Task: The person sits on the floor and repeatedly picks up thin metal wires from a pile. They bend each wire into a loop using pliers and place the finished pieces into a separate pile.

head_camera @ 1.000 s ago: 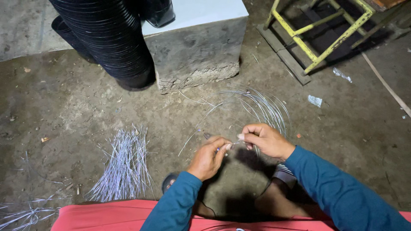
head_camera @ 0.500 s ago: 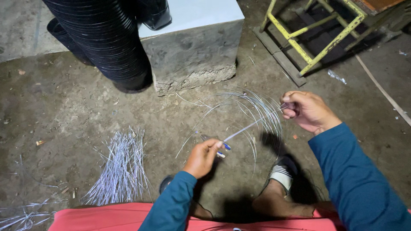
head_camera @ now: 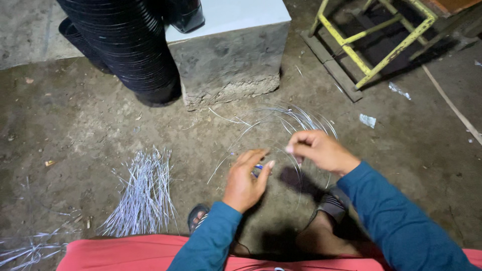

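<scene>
Thin grey wire coil (head_camera: 281, 123): loose curved loops, lying on the dirt floor near the concrete block. One strand arcs up between both hands. Small blue-handled tool (head_camera: 258, 167), possibly cutters, mostly hidden.

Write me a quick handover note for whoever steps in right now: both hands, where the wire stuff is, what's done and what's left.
Left hand: closed around a small blue-handled tool, tip hidden.
Right hand: fingertips pinching a thin wire, just above the wire coil on the dirt floor.
Done: pile of cut wire pieces lies to the left.
Left: most of the coil is uncut.
Nearby: concrete block, stack of black pots, yellow frame.
</scene>
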